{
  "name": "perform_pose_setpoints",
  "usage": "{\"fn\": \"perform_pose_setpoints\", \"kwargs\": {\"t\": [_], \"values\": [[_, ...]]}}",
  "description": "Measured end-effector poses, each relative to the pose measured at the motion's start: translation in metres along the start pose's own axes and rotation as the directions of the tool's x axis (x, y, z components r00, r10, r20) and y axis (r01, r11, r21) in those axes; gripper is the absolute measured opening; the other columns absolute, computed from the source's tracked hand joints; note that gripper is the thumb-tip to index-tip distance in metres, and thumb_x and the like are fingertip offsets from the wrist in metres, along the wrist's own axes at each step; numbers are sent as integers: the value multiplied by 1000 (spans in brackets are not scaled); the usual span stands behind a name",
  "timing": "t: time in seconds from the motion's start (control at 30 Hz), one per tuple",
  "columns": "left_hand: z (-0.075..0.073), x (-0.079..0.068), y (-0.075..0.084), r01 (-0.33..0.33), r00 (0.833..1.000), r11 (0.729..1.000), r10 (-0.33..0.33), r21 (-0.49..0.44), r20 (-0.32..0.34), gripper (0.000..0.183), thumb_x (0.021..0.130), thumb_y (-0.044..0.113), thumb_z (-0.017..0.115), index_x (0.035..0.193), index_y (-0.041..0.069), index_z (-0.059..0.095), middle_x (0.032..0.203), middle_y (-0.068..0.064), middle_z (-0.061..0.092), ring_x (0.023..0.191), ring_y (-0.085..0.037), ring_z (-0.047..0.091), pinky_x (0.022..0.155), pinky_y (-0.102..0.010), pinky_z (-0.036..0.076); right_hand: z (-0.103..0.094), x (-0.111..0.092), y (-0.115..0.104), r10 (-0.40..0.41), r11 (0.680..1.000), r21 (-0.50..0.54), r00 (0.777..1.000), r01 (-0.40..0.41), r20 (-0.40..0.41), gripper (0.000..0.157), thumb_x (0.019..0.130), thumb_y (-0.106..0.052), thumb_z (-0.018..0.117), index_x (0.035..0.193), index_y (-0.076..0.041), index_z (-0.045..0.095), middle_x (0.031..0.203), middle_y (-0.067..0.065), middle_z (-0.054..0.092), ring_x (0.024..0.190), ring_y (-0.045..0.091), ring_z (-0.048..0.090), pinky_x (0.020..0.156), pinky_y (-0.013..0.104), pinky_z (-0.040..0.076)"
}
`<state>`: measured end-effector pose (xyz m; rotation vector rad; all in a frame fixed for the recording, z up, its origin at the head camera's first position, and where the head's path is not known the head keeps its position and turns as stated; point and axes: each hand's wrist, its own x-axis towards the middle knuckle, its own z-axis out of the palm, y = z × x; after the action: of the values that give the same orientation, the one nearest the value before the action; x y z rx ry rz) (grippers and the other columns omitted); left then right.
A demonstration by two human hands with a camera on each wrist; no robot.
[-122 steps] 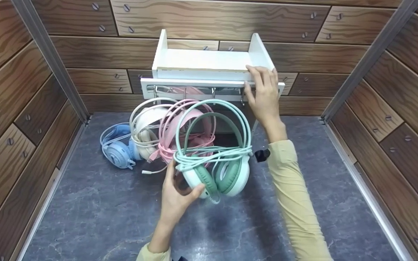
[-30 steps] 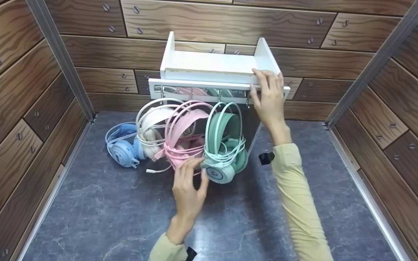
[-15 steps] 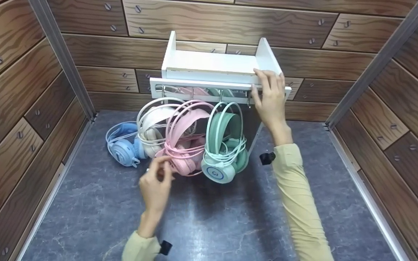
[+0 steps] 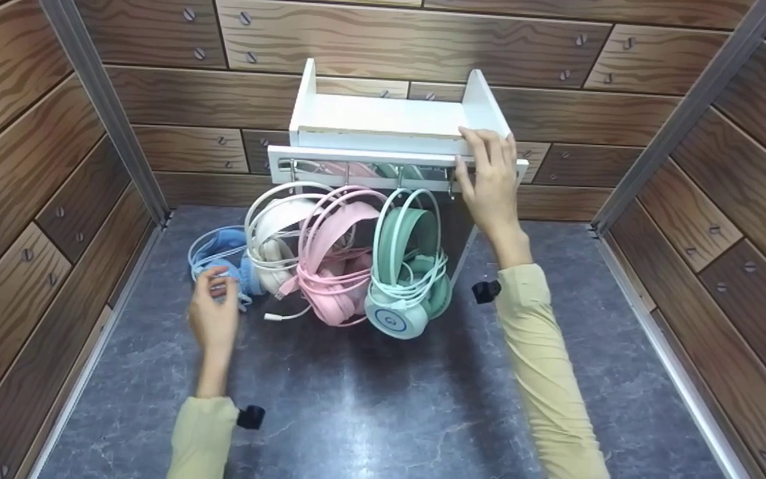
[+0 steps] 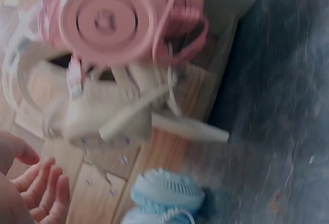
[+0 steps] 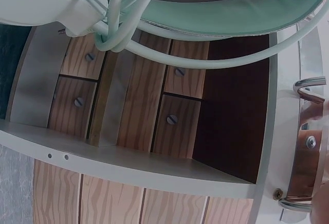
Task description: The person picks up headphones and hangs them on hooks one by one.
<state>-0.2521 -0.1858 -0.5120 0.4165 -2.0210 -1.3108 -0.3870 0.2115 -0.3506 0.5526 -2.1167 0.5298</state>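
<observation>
My left hand (image 4: 215, 313) hangs in front of the blue headphones (image 4: 227, 243) at the far left. Its fingers are loosely bent and hold nothing; in the left wrist view a gap shows between them and the headphones' blue earcup (image 5: 167, 190). With my right hand (image 4: 493, 189) I hold the right end of the white shelf rack (image 4: 383, 114), fingers over the top and thumb at the front. White headphones (image 4: 283, 223), pink headphones (image 4: 343, 229) and mint green headphones (image 4: 409, 239) hang from the rack's metal hooks, each with its cable bundled.
A metal hook (image 4: 451, 181) at the right end bears no headphones. The white cable's plug (image 4: 273, 317) dangles low beside the pink pair. Wood-patterned walls (image 4: 416, 40) enclose the back and both sides. Dark marbled floor (image 4: 370, 412) lies in front.
The mint headphones were in my left hand and now hang on a hook. Since then my left hand has moved left past the pink pair to the blue headphones. My right hand stays put.
</observation>
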Motion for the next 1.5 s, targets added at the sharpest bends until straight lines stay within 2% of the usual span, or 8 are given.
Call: {"fn": "perform_pose_setpoints", "kwargs": {"t": [0.17, 0.3, 0.47, 0.67, 0.8, 0.97, 1.2, 1.5], "values": [[1, 24, -25, 103, 994, 987, -106, 126, 18, 32, 94, 13, 62, 123, 0, 60, 119, -20, 67, 110, -38, 61, 95, -48, 42, 0, 0, -1, -3, 1000, 5, 1000, 3, -1, 41, 104, -25, 52, 141, -10, 56, 131, 13, 56, 129, 31, 46, 125, 48, 12], [2, 40, -41, 222, 966, 949, -245, 223, 80, 54, 95, 26, 63, 138, -4, 47, 138, -29, 49, 129, -48, 43, 111, -55, 30, -1, 0, -1, -7, 1000, -7, 1000, 7, -1, 41, 104, -25, 51, 142, -10, 56, 131, 13, 56, 129, 31, 46, 125, 49, 13], [5, 54, -56, 398, 869, 889, -445, 227, 218, 91, 97, 49, 57, 157, -3, 12, 155, -39, 18, 142, -57, 23, 119, -61, 20, 0, -1, 0, -9, 1000, -5, 1000, 8, -11, 41, 103, -25, 53, 141, -11, 56, 130, 13, 56, 128, 31, 46, 125, 48, 13], [9, 56, -68, 562, 758, 819, -567, 119, 321, 107, 96, 61, 50, 158, 2, -15, 162, -35, -5, 150, -51, 7, 123, -57, 15, -3, -1, -1, -12, 1000, -11, 1000, 12, -3, 41, 104, -26, 52, 142, -11, 55, 130, 12, 56, 129, 30, 46, 125, 47, 12], [14, 55, -76, 639, 705, 768, -612, 55, 359, 109, 95, 64, 49, 159, 5, -17, 164, -31, -5, 151, -46, 8, 115, -53, 38, -3, -2, -2, -13, 1000, -14, 1000, 13, -4, 41, 104, -25, 52, 142, -11, 56, 130, 12, 56, 130, 30, 45, 125, 50, 14], [22, 56, -84, 692, 687, 718, -626, -71, 369, 107, 95, 60, 53, 159, 8, -15, 164, -27, -3, 147, -45, 22, 80, -43, 61, -3, -1, -2, -14, 1000, -17, 1000, 14, -10, 41, 104, -25, 52, 142, -11, 56, 130, 12, 56, 130, 30, 46, 124, 52, 16], [21, 57, -85, 726, 670, 665, -627, -175, 398, 104, 96, 51, 57, 160, 6, -12, 165, -22, 3, 138, -39, 37, 86, -44, 59, -3, -2, -2, -11, 1000, -13, 1000, 11, -14, 41, 103, -25, 53, 141, -11, 56, 130, 12, 56, 129, 30, 46, 123, 53, 17], [22, 57, -87, 740, 665, 634, -642, -224, 381, 81, 94, 36, 70, 154, 1, 30, 132, -10, 43, 79, -8, 59, 85, -38, 60, -5, -1, -3, -6, 1000, -31, 1000, 6, 10, 41, 104, -26, 51, 142, -11, 55, 132, 12, 56, 130, 30, 45, 124, 52, 16]]}}
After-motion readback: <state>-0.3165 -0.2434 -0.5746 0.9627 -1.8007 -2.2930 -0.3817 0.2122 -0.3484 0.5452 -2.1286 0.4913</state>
